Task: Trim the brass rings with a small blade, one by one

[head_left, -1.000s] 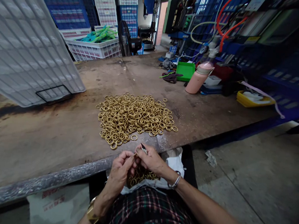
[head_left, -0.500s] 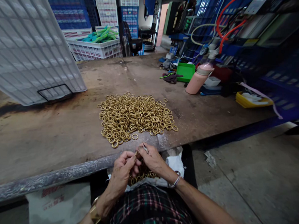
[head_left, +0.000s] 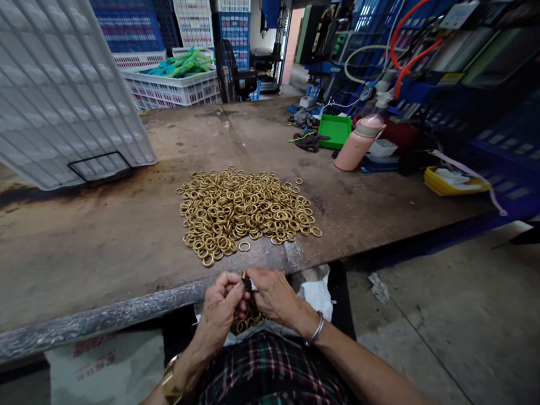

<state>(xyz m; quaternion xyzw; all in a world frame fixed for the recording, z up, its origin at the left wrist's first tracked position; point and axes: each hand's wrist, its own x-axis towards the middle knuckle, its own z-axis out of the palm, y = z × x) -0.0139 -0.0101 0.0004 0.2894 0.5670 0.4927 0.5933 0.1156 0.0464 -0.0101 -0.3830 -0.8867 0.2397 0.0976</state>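
My left hand (head_left: 221,301) pinches a brass ring (head_left: 243,275) between thumb and fingers, just off the table's front edge. Against that ring, my right hand (head_left: 275,296) is closed on a small dark and silver piece (head_left: 248,283); its kind is mostly hidden by the fingers. More brass rings (head_left: 245,324) lie in my lap on pale cloth, partly covered by both hands. On the table in front of me spreads a large pile of brass rings (head_left: 246,207), with one loose ring (head_left: 244,247) at its near side.
On the worn wooden table (head_left: 110,241) a white slatted crate (head_left: 66,77) stands at left. Toward the back right are a pink bottle (head_left: 354,150), a green tray (head_left: 335,132), dark gloves (head_left: 307,141) and a yellow tray (head_left: 454,183). A pale sack (head_left: 105,370) lies below the table edge.
My right hand has tipped forward and lowered slightly, bringing the small dark and silver piece against the ring. My left hand has barely moved. The pile looks the same.
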